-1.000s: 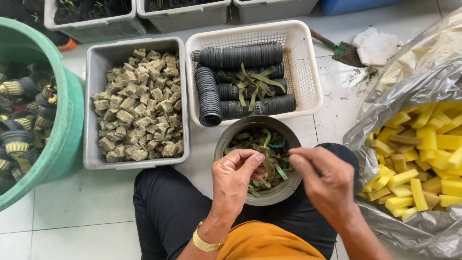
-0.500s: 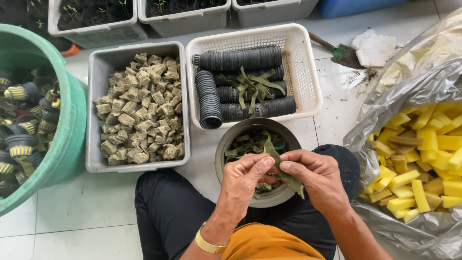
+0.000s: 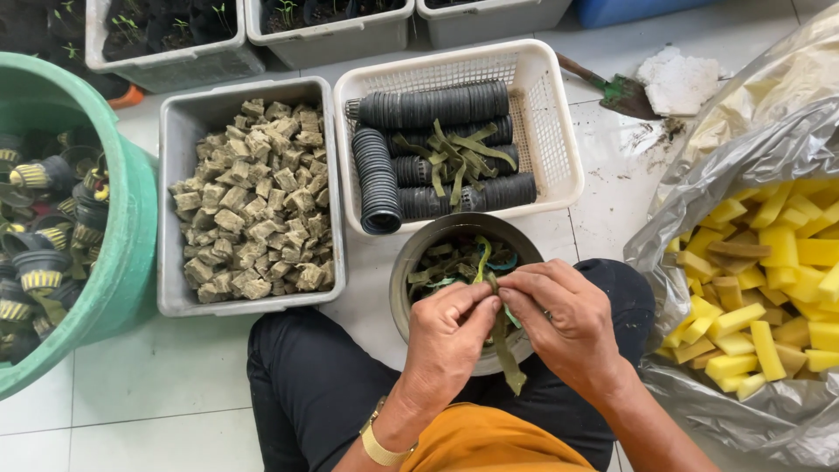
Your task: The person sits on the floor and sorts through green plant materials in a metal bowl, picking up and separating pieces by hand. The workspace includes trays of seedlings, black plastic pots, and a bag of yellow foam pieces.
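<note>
I pinch one green strip point(image 3: 505, 345) between both hands, left hand point(image 3: 450, 336) and right hand point(image 3: 568, 319), fingertips closed on it. I hold it right over the grey bowl point(image 3: 404, 271) so loose strips drop back in.

The one package in view is a large, crinkled, clear-to-silvery plastic bag point(image 3: 743, 175) lying open on the white tiled floor point(image 3: 157, 385) at the right edge of the view, just beside the person's right knee. Its mouth gapes toward the camera, its upper part is folded back in glossy grey and yellowish creases, and it is filled with bright yellow sponge strips point(image 3: 769, 288), a few of them stained brown. No label, sign or screen shows anywhere; the grey, white and green containers around are plain and unmarked.
</note>
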